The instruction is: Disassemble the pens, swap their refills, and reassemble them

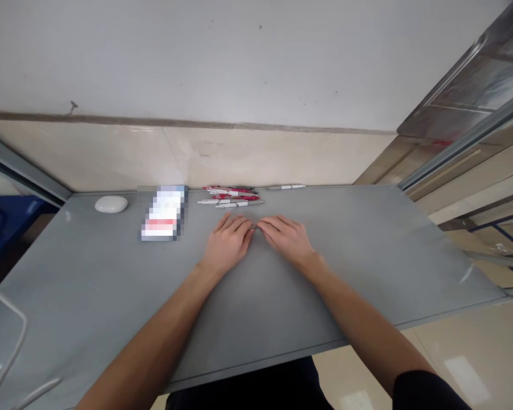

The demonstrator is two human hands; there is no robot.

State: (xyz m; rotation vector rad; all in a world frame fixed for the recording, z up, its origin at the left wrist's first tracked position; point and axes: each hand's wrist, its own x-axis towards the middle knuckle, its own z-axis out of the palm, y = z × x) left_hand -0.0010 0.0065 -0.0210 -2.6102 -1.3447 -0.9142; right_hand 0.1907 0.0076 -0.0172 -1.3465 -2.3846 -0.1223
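Over the middle of the grey table, my left hand [227, 242] and my right hand [288, 239] face each other with their fingertips almost meeting. Both are closed in a pinch. A short bit of a thin grey piece [255, 227] shows between the fingertips, and the fingers hide the rest of it, so its kind is unclear. Just beyond my left hand lies a loose pile of red pens [239, 197] and white pens [239, 204]. One separate white pen [291, 187] rests by the wall, to the right of the pile.
A phone with a blurred screen [165, 213] lies left of the pens. Farther left is a white rounded case [111, 204]. A white cable [19, 336] curves over the table's left front. Along the table's back edge runs a tiled wall [282, 156]; metal frame posts [465, 148] stand at the sides.
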